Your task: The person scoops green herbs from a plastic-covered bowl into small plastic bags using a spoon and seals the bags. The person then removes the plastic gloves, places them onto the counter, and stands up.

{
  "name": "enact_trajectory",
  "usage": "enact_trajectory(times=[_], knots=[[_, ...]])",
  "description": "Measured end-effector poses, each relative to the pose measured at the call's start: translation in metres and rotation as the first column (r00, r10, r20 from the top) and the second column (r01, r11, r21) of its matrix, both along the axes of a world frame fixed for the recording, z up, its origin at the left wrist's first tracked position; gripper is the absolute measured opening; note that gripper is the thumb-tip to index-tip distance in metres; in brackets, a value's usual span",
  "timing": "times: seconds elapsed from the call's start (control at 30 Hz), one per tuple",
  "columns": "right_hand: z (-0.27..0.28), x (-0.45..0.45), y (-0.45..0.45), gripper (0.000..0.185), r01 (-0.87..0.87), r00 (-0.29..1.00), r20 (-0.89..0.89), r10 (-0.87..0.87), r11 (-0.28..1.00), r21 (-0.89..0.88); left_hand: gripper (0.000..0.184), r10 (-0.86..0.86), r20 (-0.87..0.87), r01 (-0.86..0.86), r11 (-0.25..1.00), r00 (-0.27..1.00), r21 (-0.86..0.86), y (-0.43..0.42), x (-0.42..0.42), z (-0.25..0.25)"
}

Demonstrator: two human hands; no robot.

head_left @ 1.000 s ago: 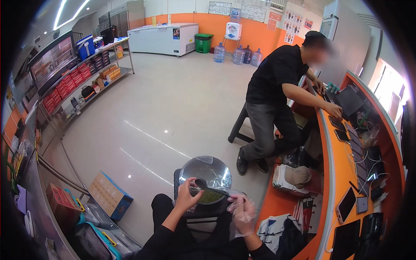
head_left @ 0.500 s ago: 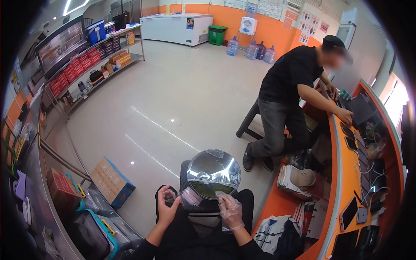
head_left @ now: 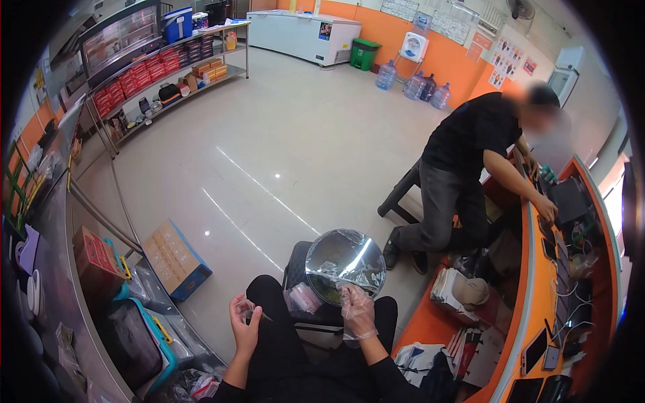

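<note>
My left hand (head_left: 246,325), bare, is raised over my left thigh with its fingers curled round a small thing; a thin tip sticks out to the right, but I cannot make it out. A clear plastic glove covers my right hand (head_left: 358,313). Its fingers are pressed together at the front edge of a round metal bowl (head_left: 321,245), and what they pinch is hidden. Shiny clear film (head_left: 349,258) lies over the bowl, with green stuff faintly visible beneath. The bowl rests on a dark stool (head_left: 295,260), beside a small clear bag with pinkish contents (head_left: 304,297).
A person in black (head_left: 470,148) leans over the orange counter (head_left: 531,295) at the right, which bears phones and cables. On the left are a cardboard box (head_left: 176,258), a teal-rimmed bin (head_left: 168,363) and a metal shelf (head_left: 238,70). A white freezer (head_left: 295,37) stands behind.
The dark round-headed utensil between my hands is no longer visible there. My left hand has drawn away from the bowl, and film now spreads over it. The view has shifted.
</note>
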State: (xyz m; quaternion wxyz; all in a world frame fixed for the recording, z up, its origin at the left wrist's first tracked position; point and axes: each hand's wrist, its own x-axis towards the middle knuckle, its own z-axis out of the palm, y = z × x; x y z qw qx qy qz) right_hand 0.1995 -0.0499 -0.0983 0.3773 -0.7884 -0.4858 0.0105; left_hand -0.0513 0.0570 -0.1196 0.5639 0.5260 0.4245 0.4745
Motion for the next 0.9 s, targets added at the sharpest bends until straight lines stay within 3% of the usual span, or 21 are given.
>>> enact_trajectory(times=[0.17, 0.2, 0.3, 0.4, 0.5, 0.63, 0.77, 0.9], knots=[[0.018, 0.001, 0.008, 0.023, 0.040, 0.999, -0.014, -0.039, 0.993, 0.114, 0.050, 0.027, -0.029, -0.026, 0.999, 0.999, 0.024, 0.002, -0.005, 0.003], [0.012, 0.002, 0.010, 0.022, 0.054, 0.993, 0.106, -0.054, 0.999, 0.004, 0.050, 0.027, -0.032, -0.026, 0.999, 0.999, 0.024, 0.001, -0.006, 0.002], [0.008, 0.002, 0.013, 0.023, 0.045, 0.998, 0.038, -0.043, 0.997, -0.057, 0.050, 0.019, -0.029, -0.018, 0.999, 0.999, 0.026, 0.003, -0.005, 0.000], [0.022, -0.001, 0.016, 0.025, 0.056, 0.998, 0.031, -0.057, 0.997, 0.051, 0.050, 0.019, -0.019, -0.019, 1.000, 1.000, 0.011, 0.002, -0.007, -0.001], [-0.004, 0.002, 0.018, 0.024, -0.029, 0.984, 0.171, 0.039, 0.998, -0.061, 0.051, 0.014, -0.015, -0.014, 1.000, 1.000, -0.010, -0.001, -0.007, 0.002], [0.003, -0.001, 0.017, 0.025, 0.054, 0.996, 0.076, -0.053, 0.998, -0.017, 0.051, 0.025, -0.035, -0.025, 1.000, 0.999, 0.009, 0.000, -0.011, -0.007], [-0.004, -0.003, 0.016, 0.025, -0.013, 0.994, 0.110, 0.018, 0.999, -0.048, 0.051, 0.026, -0.027, -0.026, 1.000, 0.999, 0.000, 0.000, -0.012, -0.009], [0.004, 0.002, 0.013, 0.024, 0.066, 0.988, 0.138, -0.062, 0.998, -0.022, 0.051, 0.016, -0.028, -0.016, 1.000, 0.999, 0.009, 0.001, -0.013, -0.011]])
